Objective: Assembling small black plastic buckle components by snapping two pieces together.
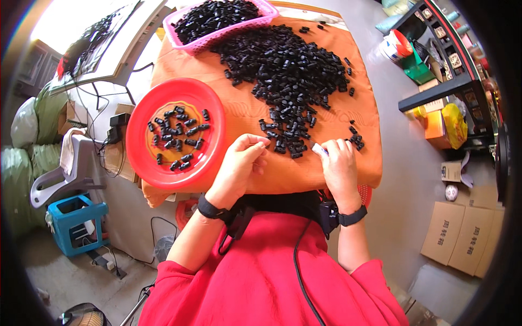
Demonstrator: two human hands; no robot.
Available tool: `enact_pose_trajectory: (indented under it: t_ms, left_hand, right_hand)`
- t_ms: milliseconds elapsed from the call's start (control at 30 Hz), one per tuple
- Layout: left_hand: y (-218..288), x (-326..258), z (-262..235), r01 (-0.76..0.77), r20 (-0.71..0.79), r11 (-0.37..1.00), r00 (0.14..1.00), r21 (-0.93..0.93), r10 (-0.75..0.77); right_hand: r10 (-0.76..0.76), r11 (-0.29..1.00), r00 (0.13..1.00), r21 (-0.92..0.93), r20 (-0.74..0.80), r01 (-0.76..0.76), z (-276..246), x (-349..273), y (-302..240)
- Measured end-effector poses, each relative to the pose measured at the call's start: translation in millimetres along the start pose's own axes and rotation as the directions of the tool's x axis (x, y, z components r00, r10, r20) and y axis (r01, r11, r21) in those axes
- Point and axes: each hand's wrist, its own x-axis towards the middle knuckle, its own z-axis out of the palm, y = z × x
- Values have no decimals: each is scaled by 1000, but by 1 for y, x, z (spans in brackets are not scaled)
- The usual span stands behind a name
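Note:
A large heap of small black cylindrical parts (pixel 293 70) spreads over the orange cloth (pixel 244 163), its narrow end lying just beyond my hands. My left hand (pixel 242 163) is held above the cloth's near edge with thumb and forefinger pinched together. Whatever may be between those fingertips is too small to name. In my right hand (pixel 341 165) is a slim white tool (pixel 319 150) with a touch of blue, its end pointing left toward my other hand. To the left, a round red plate (pixel 137 146) bears several of the same black parts, lying loose.
A pink basket (pixel 187 48) full of black parts stands at the far edge. A few stray parts (pixel 355 138) lie right of the heap. Blue stool (pixel 76 228) and cables are on the floor at left. Shelving (pixel 440 89) and cardboard boxes (pixel 457 239) stand at right.

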Motion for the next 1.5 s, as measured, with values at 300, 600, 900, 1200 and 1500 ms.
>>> enact_pose_trajectory:
  t_ms: [300, 600, 900, 1200, 1500]
  left_hand:
    - [-9, 7, 20, -395, 235, 289, 856, 872, 460]
    - [-20, 15, 31, -350, 289, 41, 829, 936, 479]
    - [10, 21, 15, 221, 212, 924, 964, -313, -159]
    - [25, 31, 8, 49, 67, 824, 998, -565, -14]
    - [45, 41, 20, -179, -146, 709, 983, -682, 108]
  right_hand:
    - [223, 793, 961, 542, 165, -278, -16, 3, -5]
    - [269, 311, 868, 815, 417, -488, -30, 5, -27]
    - [318, 407, 864, 767, 390, -496, -11, -1, -17]
    - [241, 952, 970, 203, -30, -230, 11, -7, -13]
    - [-9, 833, 991, 550, 135, -67, -33, -3, -66]
